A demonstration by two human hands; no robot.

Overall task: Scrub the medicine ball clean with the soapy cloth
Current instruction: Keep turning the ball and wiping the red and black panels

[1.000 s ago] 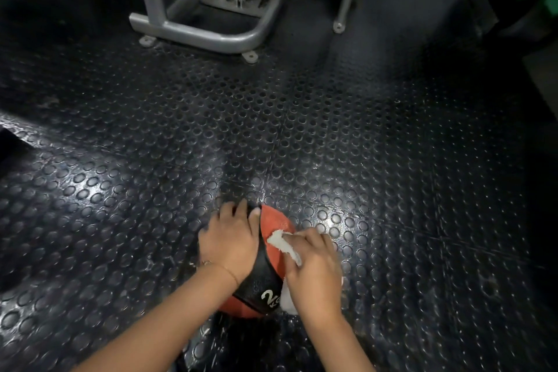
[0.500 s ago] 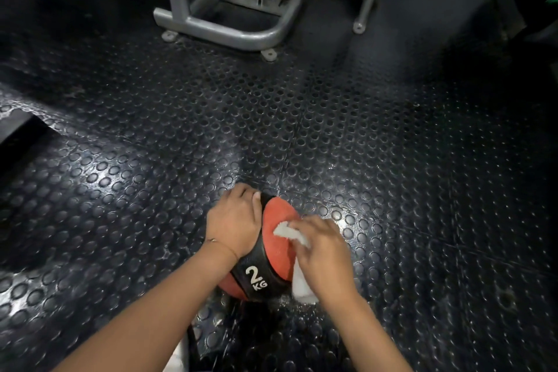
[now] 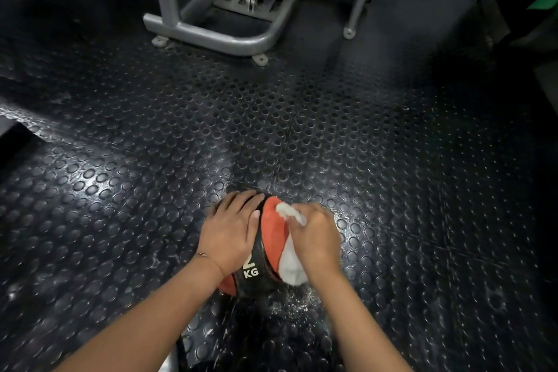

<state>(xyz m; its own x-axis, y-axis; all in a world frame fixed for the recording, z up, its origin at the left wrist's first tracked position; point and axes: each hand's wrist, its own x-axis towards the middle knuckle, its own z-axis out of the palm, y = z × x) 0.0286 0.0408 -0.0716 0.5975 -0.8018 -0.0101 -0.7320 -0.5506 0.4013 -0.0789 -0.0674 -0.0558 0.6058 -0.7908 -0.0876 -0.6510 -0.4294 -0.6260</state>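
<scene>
A red and black medicine ball (image 3: 271, 238) marked "2 KG" rests on the studded black rubber floor (image 3: 302, 130). My left hand (image 3: 231, 229) lies flat over its top left side, fingers spread, holding it steady. My right hand (image 3: 315, 237) is closed on a white soapy cloth (image 3: 291, 266) and presses it against the ball's right side. One end of the cloth sticks out above my fingers, the other hangs below my palm. The ball's right half is hidden by the cloth and hand.
A grey steel gym machine frame (image 3: 217, 36) stands on the floor at the back, with a thin leg (image 3: 350, 30) to its right. Soap specks (image 3: 290, 302) dot the floor just in front of the ball. A dark object with a green patch (image 3: 540, 0) sits at the far right.
The ball has turned a little under my hands, so the "2 KG" mark sits further left. My right hand has slid the cloth along the ball's right side. The view has tilted down.
</scene>
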